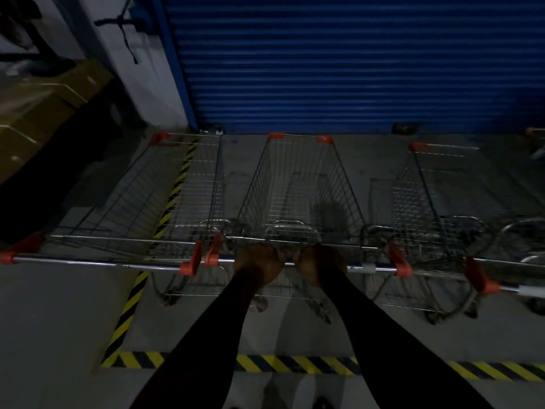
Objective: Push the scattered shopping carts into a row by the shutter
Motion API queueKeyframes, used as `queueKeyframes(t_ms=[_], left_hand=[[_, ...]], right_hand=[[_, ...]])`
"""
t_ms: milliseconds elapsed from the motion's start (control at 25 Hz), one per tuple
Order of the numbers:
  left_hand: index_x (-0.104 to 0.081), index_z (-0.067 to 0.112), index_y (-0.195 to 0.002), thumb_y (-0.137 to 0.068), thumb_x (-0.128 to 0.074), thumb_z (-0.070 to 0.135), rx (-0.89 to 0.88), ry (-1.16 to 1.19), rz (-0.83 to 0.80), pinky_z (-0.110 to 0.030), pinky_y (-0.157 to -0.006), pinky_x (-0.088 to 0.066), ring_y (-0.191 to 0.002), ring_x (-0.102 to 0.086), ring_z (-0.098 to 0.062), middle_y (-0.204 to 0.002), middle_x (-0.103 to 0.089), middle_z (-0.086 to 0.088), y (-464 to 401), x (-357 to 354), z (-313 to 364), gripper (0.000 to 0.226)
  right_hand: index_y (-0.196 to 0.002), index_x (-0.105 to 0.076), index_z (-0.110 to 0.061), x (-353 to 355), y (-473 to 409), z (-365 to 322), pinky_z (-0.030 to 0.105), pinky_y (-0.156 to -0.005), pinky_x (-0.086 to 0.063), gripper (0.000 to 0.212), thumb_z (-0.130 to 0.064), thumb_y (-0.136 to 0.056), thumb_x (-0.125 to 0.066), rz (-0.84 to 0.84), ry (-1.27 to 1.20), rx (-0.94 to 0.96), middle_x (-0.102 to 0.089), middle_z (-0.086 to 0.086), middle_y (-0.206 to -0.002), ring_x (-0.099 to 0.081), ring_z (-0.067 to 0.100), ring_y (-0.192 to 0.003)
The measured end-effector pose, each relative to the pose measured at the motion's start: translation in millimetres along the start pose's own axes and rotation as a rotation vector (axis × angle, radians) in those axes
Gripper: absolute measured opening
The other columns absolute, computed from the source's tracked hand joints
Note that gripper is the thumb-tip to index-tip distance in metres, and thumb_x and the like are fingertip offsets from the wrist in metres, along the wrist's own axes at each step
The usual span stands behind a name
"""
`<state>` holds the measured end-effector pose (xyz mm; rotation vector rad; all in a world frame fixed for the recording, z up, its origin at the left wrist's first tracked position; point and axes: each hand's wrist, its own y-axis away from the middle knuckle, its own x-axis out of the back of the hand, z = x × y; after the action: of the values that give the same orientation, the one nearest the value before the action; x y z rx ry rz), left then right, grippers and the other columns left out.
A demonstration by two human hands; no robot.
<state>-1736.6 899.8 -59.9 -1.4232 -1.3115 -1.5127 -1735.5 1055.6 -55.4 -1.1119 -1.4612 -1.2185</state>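
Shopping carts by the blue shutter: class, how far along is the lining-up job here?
Looks done: the left cart and the right cart already stand side by side, noses toward the blue shutter. In hand: the left hand and right hand grip the middle cart's handle between them. Left: possibly another cart at the right edge; it is too cropped to judge.

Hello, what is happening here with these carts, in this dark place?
A person is lining up shopping carts in front of the blue shutter. Both hands, left hand and right hand, have their grip on the handle bar of the middle cart, whose front faces the shutter. A left cart and a right cart stand beside it, handles roughly level. All sit inside the yellow-black floor tape.
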Motion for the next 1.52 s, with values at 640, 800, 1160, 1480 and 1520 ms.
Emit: queueKeyframes(t_ms=[640, 800, 1160, 1480, 1520], left_hand=[[-0.068, 0.022, -0.113, -0.092, -0.033, 0.056, 0.217, 1.131, 0.452, -0.031, -0.097, -0.046, -0.110, -0.063, -0.014, -0.115, -0.070, 0.002, 15.7, 47.0, 50.5, 0.054], [-0.050, 0.026, -0.143, -0.098, -0.037, 0.050, 0.113, 1.511, 0.643, -0.013, -0.104, -0.034, -0.130, -0.046, 0.005, -0.146, -0.051, 0.011, 42.1, 124.0, 93.9, 0.052], [-0.032, 0.018, -0.154, -0.099, -0.029, 0.045, -0.062, 1.630, 0.834, -0.022, -0.116, -0.029, -0.141, -0.039, -0.002, -0.157, -0.039, 0.006, 109.2, 195.8, 146.9, 0.061], [-0.036, 0.018, -0.151, -0.098, -0.031, 0.043, -0.169, 1.660, 0.913, -0.029, -0.120, -0.028, -0.140, -0.040, -0.004, -0.155, -0.041, 0.003, 182.5, 216.6, 183.8, 0.058], [-0.036, 0.017, -0.151, -0.098, -0.031, 0.042, -0.181, 1.675, 0.925, -0.027, -0.119, -0.029, -0.140, -0.040, -0.004, -0.155, -0.041, 0.003, 191.5, 214.6, 189.2, 0.059]], right_hand=[[-0.115, -0.065, -0.020, 34.0, 11.6, 42.6, 0.041, -0.098, -0.048, 0.043, -0.049, -0.095, -0.041, 0.236, -0.895, 0.015, -0.067, 0.005, -0.119, -0.062, 0.024, -0.112], [-0.145, -0.042, -0.034, 93.6, 45.3, 57.7, 0.031, -0.110, -0.037, 0.056, -0.056, -0.094, -0.042, 0.412, -1.252, 0.122, -0.044, -0.008, -0.151, -0.044, 0.007, -0.135], [-0.150, -0.036, -0.019, 166.2, 126.4, 87.8, 0.045, -0.120, -0.030, 0.059, -0.045, -0.098, -0.044, 0.635, -1.519, 0.348, -0.039, 0.000, -0.157, -0.035, 0.009, -0.144], [-0.147, -0.040, -0.017, 184.9, 212.4, 93.8, 0.033, -0.118, -0.032, 0.048, -0.033, -0.102, -0.041, 0.725, -1.451, 0.394, -0.045, -0.002, -0.152, -0.040, 0.004, -0.139], [-0.146, -0.041, -0.015, 185.0, 223.2, 95.3, 0.029, -0.117, -0.033, 0.047, -0.031, -0.102, -0.041, 0.745, -1.450, 0.401, -0.046, 0.000, -0.151, -0.041, 0.005, -0.138]])
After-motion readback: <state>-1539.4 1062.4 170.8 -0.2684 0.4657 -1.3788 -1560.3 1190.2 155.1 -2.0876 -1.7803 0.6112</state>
